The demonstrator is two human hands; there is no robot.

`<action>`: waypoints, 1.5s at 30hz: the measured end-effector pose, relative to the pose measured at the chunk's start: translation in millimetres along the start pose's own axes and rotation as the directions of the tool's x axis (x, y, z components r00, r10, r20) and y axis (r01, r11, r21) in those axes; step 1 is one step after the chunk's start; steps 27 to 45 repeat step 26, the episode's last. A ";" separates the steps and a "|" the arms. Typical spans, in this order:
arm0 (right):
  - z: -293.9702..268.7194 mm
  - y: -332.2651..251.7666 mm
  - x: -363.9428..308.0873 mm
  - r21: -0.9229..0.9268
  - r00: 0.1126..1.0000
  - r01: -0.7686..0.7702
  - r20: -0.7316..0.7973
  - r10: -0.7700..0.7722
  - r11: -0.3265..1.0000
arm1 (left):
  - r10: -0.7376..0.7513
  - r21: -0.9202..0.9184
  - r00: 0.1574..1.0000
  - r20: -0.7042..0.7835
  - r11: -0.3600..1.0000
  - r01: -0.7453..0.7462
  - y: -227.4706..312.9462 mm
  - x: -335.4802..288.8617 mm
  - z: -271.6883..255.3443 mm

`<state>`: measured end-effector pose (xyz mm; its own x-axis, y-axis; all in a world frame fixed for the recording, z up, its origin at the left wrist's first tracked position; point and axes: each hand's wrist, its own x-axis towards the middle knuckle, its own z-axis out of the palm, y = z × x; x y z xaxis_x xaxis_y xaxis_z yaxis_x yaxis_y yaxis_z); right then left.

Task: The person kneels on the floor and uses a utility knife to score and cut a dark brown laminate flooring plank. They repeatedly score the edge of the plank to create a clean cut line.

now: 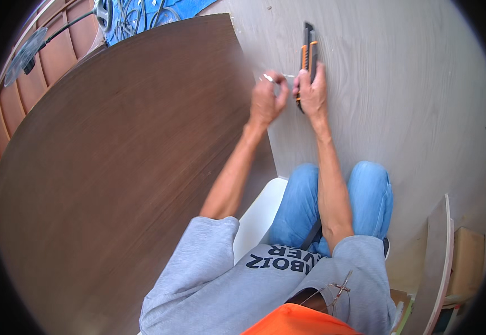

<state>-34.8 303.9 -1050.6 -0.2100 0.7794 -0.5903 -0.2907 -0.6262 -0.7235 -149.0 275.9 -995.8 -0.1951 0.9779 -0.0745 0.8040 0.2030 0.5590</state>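
Observation:
My right hand grips a black and orange utility knife, which points up and away over a pale plywood sheet. Just to its left, my left hand is closed, pinching a small shiny metal piece next to the knife. Both hands are close together near the right edge of a large dark brown veneer sheet. I sit with my knees in blue jeans below my forearms.
A white seat or board shows between my legs and the brown sheet. A fan, cables and a blue tarp lie at the top left. Wooden boards and a cardboard box lean at the lower right.

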 end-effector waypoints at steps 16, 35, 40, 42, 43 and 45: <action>13.0 -3.5 -2.3 -0.306 0.997 0.070 0.042 -0.060 0.949 | -0.016 0.774 0.969 0.248 0.604 -0.188 -34.0 15.3 -15.7; 22.0 20.7 -10.8 -0.362 0.994 0.026 0.105 0.013 0.932 | -0.174 0.632 0.611 0.772 0.110 -0.767 -46.7 81.3 -69.2; 22.0 20.7 -10.8 -0.362 0.994 0.026 0.105 0.013 0.932 | -0.174 0.632 0.611 0.772 0.110 -0.767 -46.7 81.3 -69.2; 22.0 20.7 -10.8 -0.362 0.994 0.026 0.105 0.013 0.932 | -0.174 0.632 0.611 0.772 0.110 -0.767 -46.7 81.3 -69.2; 22.0 20.7 -10.8 -0.362 0.994 0.026 0.105 0.013 0.932 | -0.174 0.632 0.611 0.772 0.110 -0.767 -46.7 81.3 -69.2; 22.0 20.7 -10.8 -0.362 0.994 0.026 0.105 0.013 0.932 | -0.174 0.632 0.611 0.772 0.110 -0.767 -46.7 81.3 -69.2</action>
